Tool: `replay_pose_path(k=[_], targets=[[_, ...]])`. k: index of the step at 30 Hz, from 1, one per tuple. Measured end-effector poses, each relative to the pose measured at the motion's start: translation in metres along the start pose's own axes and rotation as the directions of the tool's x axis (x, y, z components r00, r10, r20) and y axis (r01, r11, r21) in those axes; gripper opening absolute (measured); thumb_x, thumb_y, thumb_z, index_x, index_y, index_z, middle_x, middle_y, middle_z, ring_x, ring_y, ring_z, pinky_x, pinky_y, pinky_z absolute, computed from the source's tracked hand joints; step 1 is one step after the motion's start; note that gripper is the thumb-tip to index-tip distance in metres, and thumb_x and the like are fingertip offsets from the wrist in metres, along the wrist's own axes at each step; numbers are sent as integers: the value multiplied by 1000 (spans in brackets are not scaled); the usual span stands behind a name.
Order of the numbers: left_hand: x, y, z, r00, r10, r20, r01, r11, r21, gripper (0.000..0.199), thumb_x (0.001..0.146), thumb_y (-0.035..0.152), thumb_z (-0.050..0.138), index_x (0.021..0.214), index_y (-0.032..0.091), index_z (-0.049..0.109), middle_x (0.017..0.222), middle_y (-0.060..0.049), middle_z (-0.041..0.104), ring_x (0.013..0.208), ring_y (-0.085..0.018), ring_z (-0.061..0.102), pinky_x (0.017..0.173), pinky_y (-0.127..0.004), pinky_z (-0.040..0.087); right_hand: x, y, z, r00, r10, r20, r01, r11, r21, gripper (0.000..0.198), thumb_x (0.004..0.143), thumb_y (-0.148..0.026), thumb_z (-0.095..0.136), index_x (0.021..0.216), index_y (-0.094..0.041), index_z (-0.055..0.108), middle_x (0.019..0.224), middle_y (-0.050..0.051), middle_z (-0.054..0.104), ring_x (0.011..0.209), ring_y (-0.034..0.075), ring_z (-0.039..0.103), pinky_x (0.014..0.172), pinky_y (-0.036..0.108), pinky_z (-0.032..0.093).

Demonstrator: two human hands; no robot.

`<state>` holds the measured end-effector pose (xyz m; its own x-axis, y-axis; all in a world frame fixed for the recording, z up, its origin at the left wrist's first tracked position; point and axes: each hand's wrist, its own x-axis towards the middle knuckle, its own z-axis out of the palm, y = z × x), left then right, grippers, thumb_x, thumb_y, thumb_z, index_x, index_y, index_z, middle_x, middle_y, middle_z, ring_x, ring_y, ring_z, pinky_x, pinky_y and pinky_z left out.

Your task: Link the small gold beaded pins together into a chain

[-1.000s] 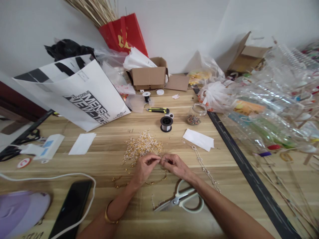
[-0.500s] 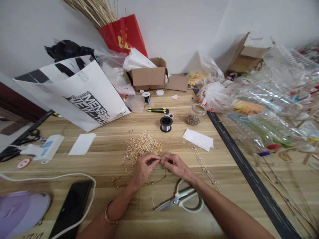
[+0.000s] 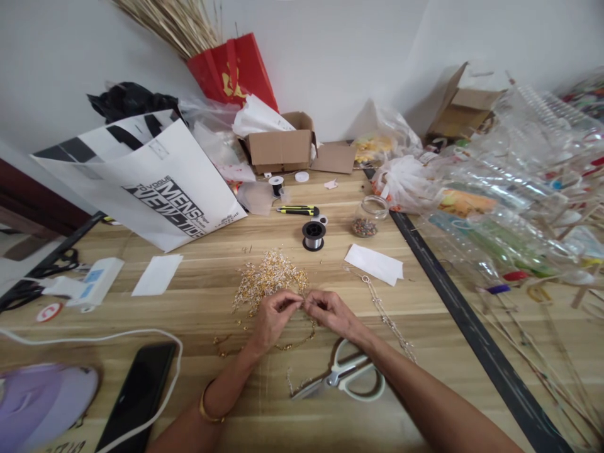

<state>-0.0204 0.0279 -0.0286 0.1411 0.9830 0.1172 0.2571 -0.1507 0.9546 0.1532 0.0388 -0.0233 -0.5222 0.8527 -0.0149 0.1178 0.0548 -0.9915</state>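
My left hand (image 3: 276, 316) and my right hand (image 3: 331, 309) meet fingertip to fingertip, both in a pinch. Between them is the end of a gold beaded strand (image 3: 297, 345), which curves down from my fingers and passes under my left wrist; the tiny piece at the fingertips is largely hidden. Just beyond my left hand lies a loose heap of gold and clear beads (image 3: 271, 277). Below my right wrist, scissors (image 3: 337, 377) with pale handles lie on the table, beside a short clear beaded piece (image 3: 295, 380). A longer beaded chain (image 3: 384, 314) rests to the right.
A wire spool (image 3: 314, 236), a utility knife (image 3: 297, 210) and a glass jar of beads (image 3: 368, 217) stand beyond the heap. White paper (image 3: 375, 263) lies to the right. A phone (image 3: 136, 393) with a white cable is at left. Plastic bottles (image 3: 495, 214) crowd the right side.
The view has shifted very slightly. My hands stay pinched together in the same place, with hardly any visible finger movement.
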Motion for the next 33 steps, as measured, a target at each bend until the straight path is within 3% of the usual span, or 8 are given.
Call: replay_pose_path(k=[33], targets=[[0,5,0,1000,13,-6,-13,1000,7,7,74,18,63,75,15,69,75,-4,68,72,-16,62,67,-24,49,1,3,0,1000,-16,-4,15,1000,-27,12,77,-19,48,66,-15,52,57,-4,43,52,8,38,49,19,28]])
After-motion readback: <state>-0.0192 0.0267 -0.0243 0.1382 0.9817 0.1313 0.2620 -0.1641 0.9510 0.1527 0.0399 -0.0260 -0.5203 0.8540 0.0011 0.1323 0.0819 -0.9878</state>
